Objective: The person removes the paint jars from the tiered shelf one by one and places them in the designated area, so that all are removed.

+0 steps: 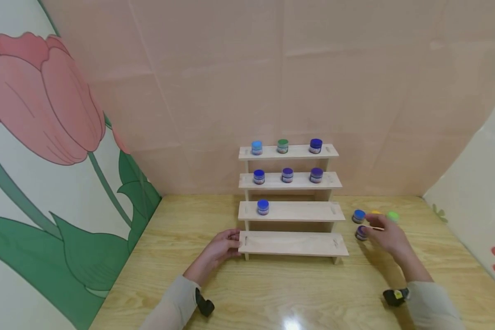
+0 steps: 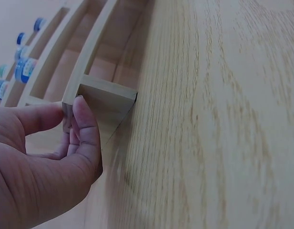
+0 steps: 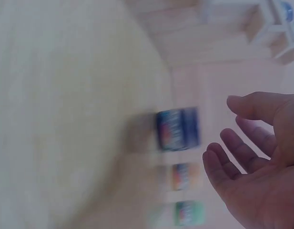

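In the head view, the left hand (image 1: 222, 246) grips the left end of the lowest board of a four-tier wooden rack (image 1: 290, 243), whose boards have their long axis running left to right, stepped upward toward the back. Seven small jars (image 1: 262, 207) stand on it with lids up: three on the top tier, three on the second, one toward the left of the third; their pale labels carry print too small to read. The right hand (image 1: 389, 236) is beside a dark purple jar (image 1: 360, 233) on the wooden table (image 1: 288, 288), right of the rack, with a blue jar (image 1: 359, 216), a yellow-lidded jar (image 1: 376, 212) and a green-lidded jar (image 1: 393, 216) close by. In the left wrist view, thumb and fingers pinch the board's end, the board stretching away diagonally; the lettering on the jars behind cannot be made out. In the right wrist view, the hand is spread fairly wide, thumb apart from loosely bent fingers, holding nothing; the dark jar stands clear of the fingertips, its short axis upright from the table, lid uppermost, its multicoloured label too blurred to read.
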A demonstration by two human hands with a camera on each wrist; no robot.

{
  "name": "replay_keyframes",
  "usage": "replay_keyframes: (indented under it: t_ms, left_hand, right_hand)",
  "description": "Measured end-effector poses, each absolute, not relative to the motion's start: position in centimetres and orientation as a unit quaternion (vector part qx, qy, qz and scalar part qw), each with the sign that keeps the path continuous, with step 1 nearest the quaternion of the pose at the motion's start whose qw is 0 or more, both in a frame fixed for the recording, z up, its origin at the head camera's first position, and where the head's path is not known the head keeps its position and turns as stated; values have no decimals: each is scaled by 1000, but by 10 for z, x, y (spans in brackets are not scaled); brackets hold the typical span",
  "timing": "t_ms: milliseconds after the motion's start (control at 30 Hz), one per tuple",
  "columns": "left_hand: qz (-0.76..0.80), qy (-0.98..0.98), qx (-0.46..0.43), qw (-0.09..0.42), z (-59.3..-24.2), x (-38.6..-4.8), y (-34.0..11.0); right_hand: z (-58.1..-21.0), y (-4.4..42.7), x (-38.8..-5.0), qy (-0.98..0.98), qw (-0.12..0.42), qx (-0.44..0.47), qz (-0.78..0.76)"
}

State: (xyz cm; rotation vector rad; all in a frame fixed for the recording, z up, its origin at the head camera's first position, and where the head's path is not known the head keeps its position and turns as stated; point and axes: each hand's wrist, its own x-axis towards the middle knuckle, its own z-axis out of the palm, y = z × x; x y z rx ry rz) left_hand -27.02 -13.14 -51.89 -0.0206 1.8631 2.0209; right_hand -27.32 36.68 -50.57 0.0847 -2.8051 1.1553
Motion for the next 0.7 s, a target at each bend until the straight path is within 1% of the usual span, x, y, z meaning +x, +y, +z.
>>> replay_keyframes:
  t_ms: [133, 300, 533, 600, 700]
  left_hand:
    - [721, 665, -12, 196, -518, -270, -131]
    - [722, 663, -10, 196, -518, -270, -131]
    - [721, 665, -4, 195, -520, -270, -131]
    - [721, 665, -4, 195, -519, -270, -131]
    - [721, 665, -5, 195, -518, -269, -131]
  right_hand:
    - [-486, 358, -268, -919, 85, 41, 382]
    - [-461, 337, -259, -908, 94, 56, 404]
    - [-433, 302, -252, -894, 144, 86, 416]
    - [-429, 292, -252, -893, 148, 94, 414]
    - [-422, 278, -252, -894, 138, 94, 417]
